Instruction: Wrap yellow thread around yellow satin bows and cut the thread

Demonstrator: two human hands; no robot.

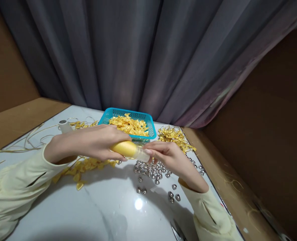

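Note:
My left hand point(98, 142) is wrapped round a smooth yellow tube-shaped thing point(125, 148) with a translucent end, held tilted above the table. Its exact kind is not clear. At the translucent end, the fingers of my right hand point(165, 154) pinch together; any small thing between them is hidden. Beneath my right hand lies a pile of small shiny silver bells or beads point(152, 170), with several more scattered around it. Yellow ribbon pieces point(84, 167) lie under my left forearm and hand.
A blue mesh basket point(152, 129) full of folded yellow ribbon pieces point(130, 124) stands at the back. More gold ribbon point(175, 135) lies right of it. A white object point(64, 126) and loose cords point(29, 142) are at left. A metal tool point(178, 231) shows at the front edge.

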